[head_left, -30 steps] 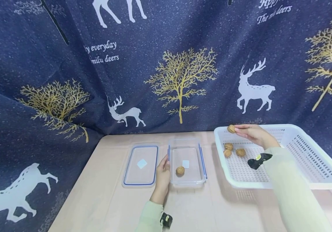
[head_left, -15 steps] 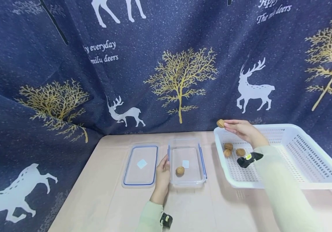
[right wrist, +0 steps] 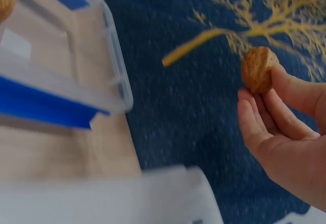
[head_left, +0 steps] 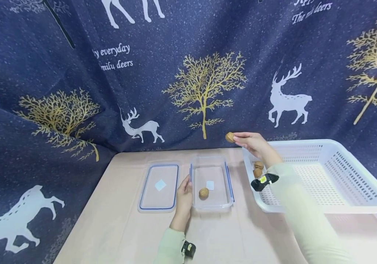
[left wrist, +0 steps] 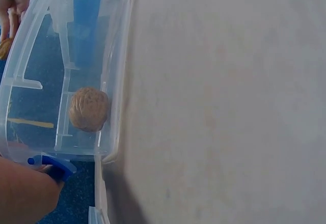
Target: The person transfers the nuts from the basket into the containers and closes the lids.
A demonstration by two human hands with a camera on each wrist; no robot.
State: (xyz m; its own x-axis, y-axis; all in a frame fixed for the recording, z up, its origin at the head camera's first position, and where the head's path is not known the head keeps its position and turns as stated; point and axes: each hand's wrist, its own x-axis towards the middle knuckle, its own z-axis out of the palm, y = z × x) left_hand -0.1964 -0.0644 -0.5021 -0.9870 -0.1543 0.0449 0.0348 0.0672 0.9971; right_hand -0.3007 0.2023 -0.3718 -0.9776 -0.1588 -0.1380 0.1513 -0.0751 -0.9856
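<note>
My right hand (head_left: 252, 143) pinches a walnut (head_left: 229, 137) between thumb and fingertips, raised above the table's back edge between the plastic basket and the clear food container (head_left: 216, 206). In the right wrist view this walnut (right wrist: 258, 70) sits at the fingertips against the dark cloth. My left hand (head_left: 184, 196) holds the left side of the container, near a blue-edged side clip (left wrist: 58, 167). One walnut (head_left: 203, 193) lies inside the container, towards its near left; the left wrist view shows that walnut (left wrist: 89, 109) through the clear wall.
A white perforated basket (head_left: 326, 209) stands at the right, with walnuts (head_left: 258, 168) at its left end, partly hidden by my right wrist. A clear lid (head_left: 158, 189) with a blue seal lies left of the container. A dark deer-print cloth (head_left: 142, 91) hangs behind the table.
My right hand has carried the walnut left, from over the basket's left rim to beyond it, towards the container. My left hand and the container stay in place.
</note>
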